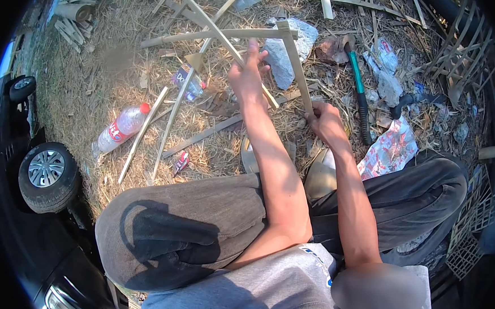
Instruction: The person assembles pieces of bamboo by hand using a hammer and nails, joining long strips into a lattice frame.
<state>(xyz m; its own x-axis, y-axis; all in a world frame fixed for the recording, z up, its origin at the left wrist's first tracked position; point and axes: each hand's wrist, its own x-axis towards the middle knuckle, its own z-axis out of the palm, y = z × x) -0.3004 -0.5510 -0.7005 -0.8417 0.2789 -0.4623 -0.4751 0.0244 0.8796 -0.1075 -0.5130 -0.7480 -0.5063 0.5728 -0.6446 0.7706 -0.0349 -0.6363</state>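
My left hand (pixel 249 78) reaches out with its thumb raised and fingers apart. The thumb touches the lower edge of a long, pale bamboo strip (pixel 209 35) lying crosswise. Another bamboo strip (pixel 202 14) slants beneath this hand and shows again past the wrist. Closed in a pinch, my right hand (pixel 327 124) grips the lower end of a third bamboo strip (pixel 299 70). That strip's upper end meets the crosswise one at a corner, over a whitish rock (pixel 280 63). How they are joined is too small to tell.
A hammer-like tool with a green and black handle (pixel 358 82) lies right of my hands, beside crumpled plastic (pixel 387 86). A red-capped bottle (pixel 121 128) lies left among loose strips on straw. A black vehicle's wheel (pixel 49 176) stands far left; lattice pieces (pixel 475 225) lie right.
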